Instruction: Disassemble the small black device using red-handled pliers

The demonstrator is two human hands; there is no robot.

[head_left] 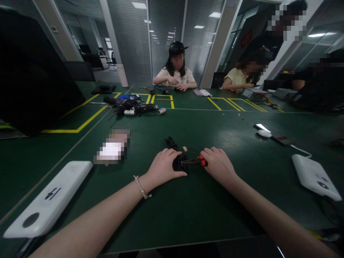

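My left hand (163, 165) is closed around a small black plastic part (179, 163), holding it against the green table, with thumb and fingers on either side. In my right hand (218, 162) is a pair of needle-nose pliers (194, 161) with red handles. Their jaws point left and reach into the black part; whether they grip anything there is too small to tell. Just beyond my left fingers lies another black piece (171, 142). A small beige scrap (185, 148) rests beside it.
White power banks lie at left (57, 193) and right (314, 175). A blurred phone-like object (113, 147) is at mid-left. Behind it sits a pile of black tools and cables (131, 105). A person (176, 70) works across the green table (150, 225), others at far right.
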